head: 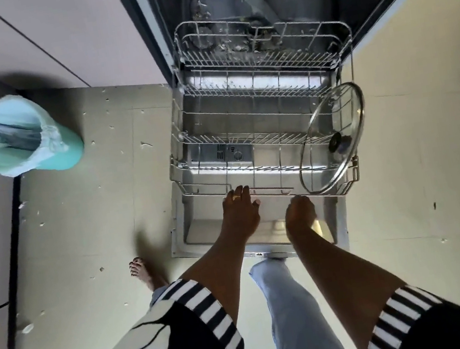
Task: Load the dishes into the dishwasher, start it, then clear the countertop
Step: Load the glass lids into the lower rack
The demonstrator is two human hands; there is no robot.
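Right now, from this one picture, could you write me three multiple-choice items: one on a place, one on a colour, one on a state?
1. Where does the glass lid stand?
A) on the floor
B) at the right end of the lower rack
C) in the upper rack

2. What colour is the waste bin?
A) red
B) black
C) pale green-blue

3. How is the dishwasher door?
A) shut
B) half open
C) folded fully down

Answers:
1 B: the lid stands on edge among the wires at the rack's right end.
2 C: its body shows that tint.
3 C: the rack is rolled out over the door.
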